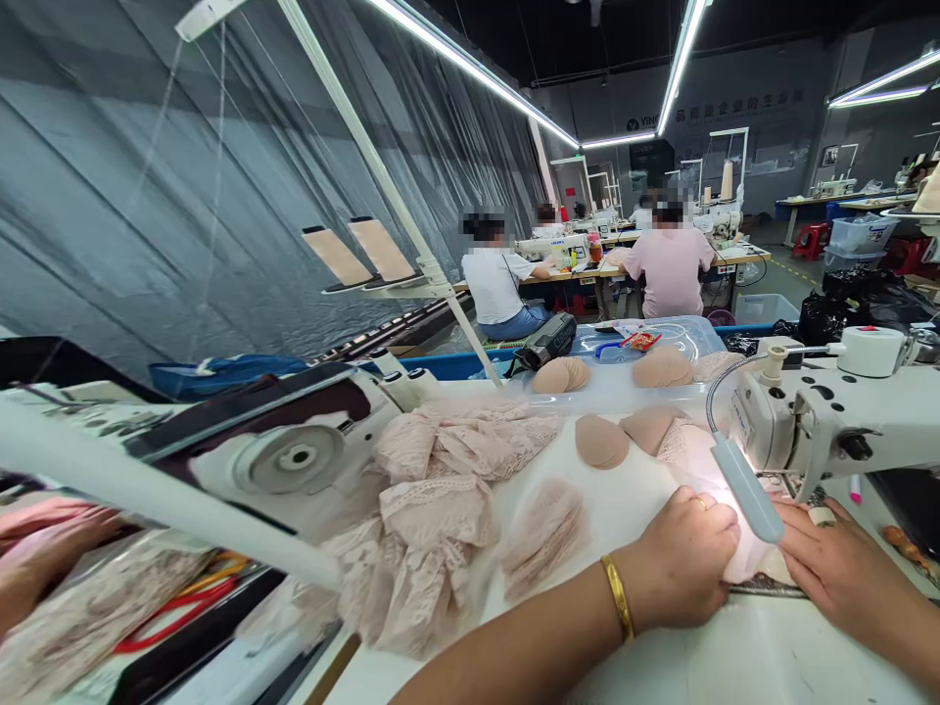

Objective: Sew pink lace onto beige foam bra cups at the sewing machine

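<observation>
Head view: a sewing desk (734, 656) is looked down on, with both hands set at the machine's needle area.
Left hand: the left hand (682, 558) is laid knuckles-up on a pale pink fabric piece (745, 558), fingers curled down on it in a pressing hold; a gold bangle (618, 595) is worn at the wrist.
Right hand: the right hand (837, 568) is laid flat and open on the desk by its right edge, fingertips touching the same fabric piece from the other side.
Fabric piece: it is pinned between the two hands, just below the lamp, brightly lit; its exact shape cannot be told.
Lamp: a grey gooseneck lamp (745, 490) is hung over the fabric piece, between the hands.
Sewing machine: the white sewing machine (844, 411) is set along the right edge of the desk, just behind the right hand.
Cups: tan foam cups (602, 441) are laid near the desk's far edge, behind the left hand.
Lace pile: a heap of beige lace pieces (441, 509) is spread along the left side of the desk, well apart from the hands.
Thread cones: two beige thread cones (359, 253) are held on a stand past the far left corner.
Other people: two seated people (587, 274) are seen from behind at desks farther down the hall.
</observation>
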### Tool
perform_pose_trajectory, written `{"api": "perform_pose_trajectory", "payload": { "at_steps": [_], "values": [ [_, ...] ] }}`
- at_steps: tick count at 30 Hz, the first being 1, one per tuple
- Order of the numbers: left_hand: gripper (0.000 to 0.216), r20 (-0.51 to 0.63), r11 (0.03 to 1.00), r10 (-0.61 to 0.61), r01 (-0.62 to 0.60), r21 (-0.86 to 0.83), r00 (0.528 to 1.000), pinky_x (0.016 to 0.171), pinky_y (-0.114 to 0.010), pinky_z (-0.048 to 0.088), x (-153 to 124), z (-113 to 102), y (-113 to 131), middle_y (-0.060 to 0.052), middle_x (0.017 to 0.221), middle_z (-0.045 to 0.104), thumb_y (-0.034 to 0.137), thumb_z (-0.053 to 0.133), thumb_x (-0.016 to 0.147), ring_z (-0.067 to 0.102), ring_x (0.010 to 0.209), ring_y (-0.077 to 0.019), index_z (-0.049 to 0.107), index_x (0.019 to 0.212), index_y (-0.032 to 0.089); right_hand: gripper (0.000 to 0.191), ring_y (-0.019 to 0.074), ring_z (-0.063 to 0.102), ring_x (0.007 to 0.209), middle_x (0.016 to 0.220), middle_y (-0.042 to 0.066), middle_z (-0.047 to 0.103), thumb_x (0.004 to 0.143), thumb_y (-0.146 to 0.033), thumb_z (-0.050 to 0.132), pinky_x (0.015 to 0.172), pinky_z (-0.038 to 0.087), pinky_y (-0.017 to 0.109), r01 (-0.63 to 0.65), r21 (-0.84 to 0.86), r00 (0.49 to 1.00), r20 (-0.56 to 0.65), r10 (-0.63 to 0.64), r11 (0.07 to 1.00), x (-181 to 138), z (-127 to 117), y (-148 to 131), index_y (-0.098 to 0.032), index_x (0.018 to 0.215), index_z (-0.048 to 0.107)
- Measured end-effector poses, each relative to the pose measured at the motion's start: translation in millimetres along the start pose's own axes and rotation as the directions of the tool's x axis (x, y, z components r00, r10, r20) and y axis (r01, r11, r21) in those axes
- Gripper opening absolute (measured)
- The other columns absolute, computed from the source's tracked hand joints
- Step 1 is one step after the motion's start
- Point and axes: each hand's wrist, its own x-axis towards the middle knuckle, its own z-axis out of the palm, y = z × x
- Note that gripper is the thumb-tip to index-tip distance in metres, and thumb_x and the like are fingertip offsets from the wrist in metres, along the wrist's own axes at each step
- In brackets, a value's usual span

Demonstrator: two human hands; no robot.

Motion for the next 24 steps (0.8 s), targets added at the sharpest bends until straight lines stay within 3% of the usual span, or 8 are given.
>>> {"api": "perform_pose_trajectory", "payload": {
  "at_steps": [4, 9, 16, 20, 24],
  "values": [
    [0.015, -0.028, 0.997, -0.038, 0.04, 0.064, 0.999, 0.076, -0.04, 0.034, 3.8, 6.0, -3.1, -0.008, 0.095, 0.065, 0.02, 0.067, 0.084, 0.058, 0.085, -0.0251, 0.063, 0.098, 0.016, 0.04, 0.0296, 0.072, 0.097, 0.12, 0.009, 0.08, 0.102, -0.02, 0.048, 0.088, 0.048, 0.046, -0.103, -0.015, 0.995, -0.018, 0.102, 0.995, 0.1, -1.9, 3.5, -0.028, 0.135, 0.07],
    [0.007, -0.125, 0.994, 0.01, 0.003, 0.107, 0.992, 0.078, -0.039, 0.028, 3.8, 13.1, -6.9, -0.007, 0.093, 0.064, 0.015, 0.066, 0.084, 0.056, 0.087, -0.0238, 0.063, 0.09, 0.017, 0.039, 0.0255, 0.07, 0.102, 0.13, 0.002, 0.077, 0.1, -0.017, 0.053, 0.091, 0.048, 0.041, 0.065, 0.072, 0.997, 0.044, -0.068, 0.995, 1.3, -7.7, 5.8, -0.034, 0.131, 0.07],
    [0.015, -0.195, 0.995, 0.094, -0.096, 0.003, 0.976, 0.088, -0.041, 0.024, 2.7, 21.8, -11.3, 0.002, 0.083, 0.069, 0.003, 0.061, 0.08, 0.053, 0.077, -0.0167, 0.058, 0.079, 0.018, 0.044, 0.0277, 0.068, 0.088, 0.107, 0.006, 0.08, 0.099, -0.017, 0.044, 0.079, 0.05, 0.042, -0.081, -0.022, 0.996, 0.021, 0.082, 0.996, 1.6, -3.3, 1.6, -0.032, 0.131, 0.071],
    [0.016, -0.223, 0.997, 0.075, -0.073, 0.018, 0.972, 0.088, -0.042, 0.025, 4.1, 24.5, -12.1, 0.001, 0.082, 0.069, 0.002, 0.06, 0.081, 0.055, 0.078, -0.0174, 0.057, 0.078, 0.017, 0.046, 0.0309, 0.071, 0.094, 0.107, 0.009, 0.082, 0.099, -0.02, 0.043, 0.08, 0.054, 0.045, -0.118, -0.052, 0.993, -0.017, 0.118, 0.992, 0.5, 1.7, 4.9, -0.031, 0.132, 0.074],
    [0.015, -0.231, 0.997, 0.072, -0.063, 0.048, 0.97, 0.089, -0.043, 0.027, 6.2, 26.7, -11.3, 0.0, 0.082, 0.069, 0.003, 0.061, 0.084, 0.057, 0.078, -0.0177, 0.059, 0.08, 0.017, 0.048, 0.0345, 0.073, 0.108, 0.119, 0.012, 0.081, 0.103, -0.022, 0.039, 0.087, 0.056, 0.052, -0.114, -0.045, 0.993, -0.001, 0.114, 0.992, -1.9, 8.3, 8.2, -0.03, 0.137, 0.072]
  ]
}}
